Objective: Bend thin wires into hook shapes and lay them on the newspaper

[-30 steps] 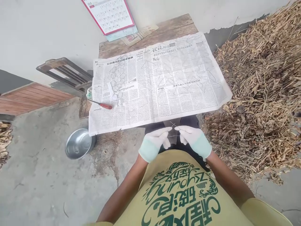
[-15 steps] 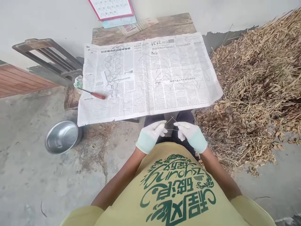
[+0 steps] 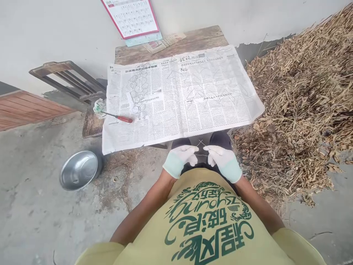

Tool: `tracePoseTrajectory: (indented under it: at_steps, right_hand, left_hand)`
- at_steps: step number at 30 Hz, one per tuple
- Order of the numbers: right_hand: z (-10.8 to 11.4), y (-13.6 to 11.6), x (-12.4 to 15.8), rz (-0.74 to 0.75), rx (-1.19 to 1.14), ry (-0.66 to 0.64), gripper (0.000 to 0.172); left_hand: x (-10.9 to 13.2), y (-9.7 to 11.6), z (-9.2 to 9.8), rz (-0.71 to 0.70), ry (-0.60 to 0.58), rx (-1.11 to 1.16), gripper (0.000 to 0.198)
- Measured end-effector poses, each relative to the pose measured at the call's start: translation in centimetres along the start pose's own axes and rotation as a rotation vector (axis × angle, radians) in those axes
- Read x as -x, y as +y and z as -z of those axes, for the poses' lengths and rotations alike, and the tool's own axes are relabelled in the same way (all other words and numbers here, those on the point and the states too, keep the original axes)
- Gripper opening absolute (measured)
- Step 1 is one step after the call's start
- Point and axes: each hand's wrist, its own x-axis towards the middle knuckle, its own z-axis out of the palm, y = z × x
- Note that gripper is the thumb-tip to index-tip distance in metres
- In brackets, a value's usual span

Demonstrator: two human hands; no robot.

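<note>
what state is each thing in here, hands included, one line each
left hand: gloved, fingers pinched on the wire
right hand: gloved, fingers pinched on the wire
thin wire: held in both hands, tips crossed
newspaper: spread open
red-handled tool: lying on the newspaper
metal basin: on the ground, open side up
chair: upright
dry stalks: heaped loosely

A wooden chair (image 3: 92, 124) and table (image 3: 200, 39) stand by a pale wall (image 3: 66, 31) on grey floor (image 3: 35, 217).
</note>
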Motion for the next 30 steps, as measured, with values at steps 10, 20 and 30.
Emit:
tracePoseTrajectory:
  at_steps: [10, 20, 30]
  right_hand:
    - [-1.0, 0.3, -0.9, -0.048, -0.012, -0.042, 0.039]
    - [-1.2, 0.4, -1.4, -0.038, -0.005, -0.023, 0.039]
    - [-0.5, 0.6, -1.1, 0.031, 0.056, -0.032, 0.045]
  left_hand:
    - [1.1, 0.6, 1.4, -0.123, 0.123, -0.2, 0.034]
    - [0.5, 0.3, 1.9, -0.13, 0.135, -0.307, 0.034]
    - [-0.5, 1.8, 3.3, -0.277, 0.189, -0.53, 0.023]
